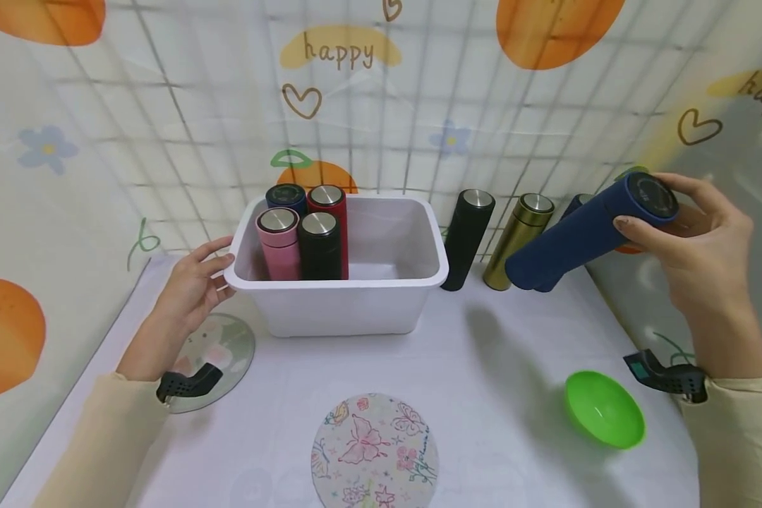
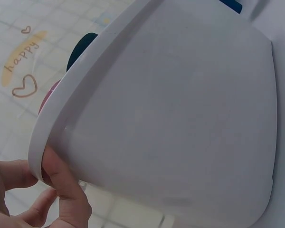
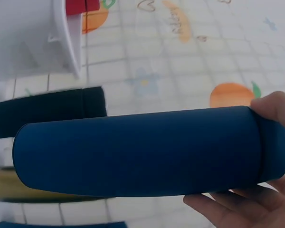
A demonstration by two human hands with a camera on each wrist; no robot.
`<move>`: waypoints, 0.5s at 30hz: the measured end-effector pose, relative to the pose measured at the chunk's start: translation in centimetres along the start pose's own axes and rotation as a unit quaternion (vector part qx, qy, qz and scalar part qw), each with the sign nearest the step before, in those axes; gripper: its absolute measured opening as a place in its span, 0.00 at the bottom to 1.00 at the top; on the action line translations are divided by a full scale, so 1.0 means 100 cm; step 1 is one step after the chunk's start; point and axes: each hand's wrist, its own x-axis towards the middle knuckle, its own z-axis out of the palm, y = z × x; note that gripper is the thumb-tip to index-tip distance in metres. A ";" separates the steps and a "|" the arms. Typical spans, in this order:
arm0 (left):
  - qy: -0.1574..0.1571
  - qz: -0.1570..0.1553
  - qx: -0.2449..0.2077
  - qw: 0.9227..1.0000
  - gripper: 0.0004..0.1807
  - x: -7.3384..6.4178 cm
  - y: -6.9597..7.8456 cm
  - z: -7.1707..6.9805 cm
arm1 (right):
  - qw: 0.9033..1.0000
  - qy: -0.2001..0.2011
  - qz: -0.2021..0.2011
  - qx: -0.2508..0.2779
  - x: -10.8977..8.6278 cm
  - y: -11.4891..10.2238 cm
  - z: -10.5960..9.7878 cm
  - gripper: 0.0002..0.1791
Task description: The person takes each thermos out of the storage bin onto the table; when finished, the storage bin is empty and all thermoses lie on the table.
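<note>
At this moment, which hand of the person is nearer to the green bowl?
The right hand: it holds a blue bottle in the air, beyond the green bowl. The left hand is far to the bowl's left, pinching the white tub's rim.

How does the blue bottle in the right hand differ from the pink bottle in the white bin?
The blue bottle is tilted in the right hand; the pink bottle stands upright in the white bin. The blue bottle is topped in black, the pink bottle in silver. Both are cylindrical.
</note>
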 end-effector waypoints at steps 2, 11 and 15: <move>0.000 0.001 0.000 1.000 0.29 0.000 0.000 0.001 | 1.000 0.001 0.010 0.006 0.001 0.004 -0.005 0.34; -0.004 0.004 0.005 1.000 0.30 0.001 0.001 0.002 | 0.999 0.015 0.046 0.017 0.004 0.027 -0.029 0.34; -0.007 0.007 -0.007 1.000 0.28 0.000 0.000 0.000 | 0.997 0.030 0.064 -0.007 0.007 0.035 -0.035 0.35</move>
